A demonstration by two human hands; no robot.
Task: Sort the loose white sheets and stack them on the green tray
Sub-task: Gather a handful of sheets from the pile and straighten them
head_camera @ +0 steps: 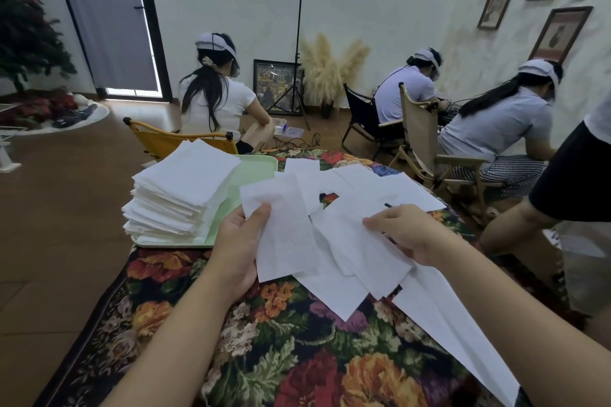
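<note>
At a tabletop (pixel 291 357) draped in a dark floral cloth, the left hand (pixel 239 241) grips one white sheet (pixel 284 235) — thumb curled over its upper edge, fingers hidden beneath — while the right hand (pixel 410 231) pinches the edge of another sheet (pixel 360 248) atop the loose white sheets (pixel 350 195) scattered across the cloth. To the left, a tall stack of sheets (pixel 180 188) already stands on the green tray (pixel 251 168) at the tabletop's far-left corner — just beside the held sheet. Three seated people in white caps work in the background.
</note>
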